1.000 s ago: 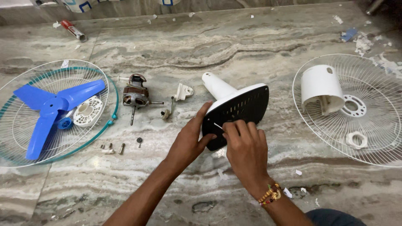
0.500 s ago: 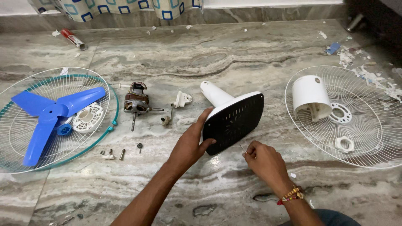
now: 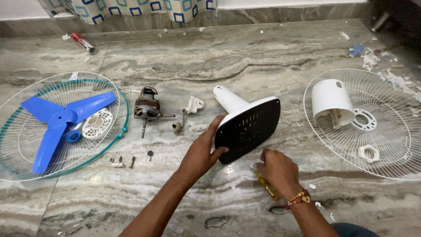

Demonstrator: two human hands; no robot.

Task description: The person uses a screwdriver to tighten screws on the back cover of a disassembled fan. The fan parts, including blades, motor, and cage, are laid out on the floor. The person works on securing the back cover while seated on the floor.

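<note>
Two wire fan grilles (image 3: pixel 57 127) (image 3: pixel 390 127), one blue three-blade fan blade (image 3: pixel 61 118), one motor (image 3: pixel 145 107), one fan base (image 3: pixel 247 125). One white motor cover (image 3: pixel 331 103), one yellow-handled screwdriver (image 3: pixel 265 184), two hands (left (image 3: pixel 199 153), right (image 3: pixel 278 169)). One red tube (image 3: pixel 83 42); small screws (image 3: pixel 125 161), count unclear.

Glossy white plastic fan base (image 3: pixel 245 125) with matt black underside, on polished veined marble floor (image 3: pixel 272 57).

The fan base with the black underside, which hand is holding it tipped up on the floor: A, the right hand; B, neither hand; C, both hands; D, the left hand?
D: the left hand grips the edge of the fan base, while the right hand rests apart from it on the floor over a yellow-handled screwdriver.
</note>
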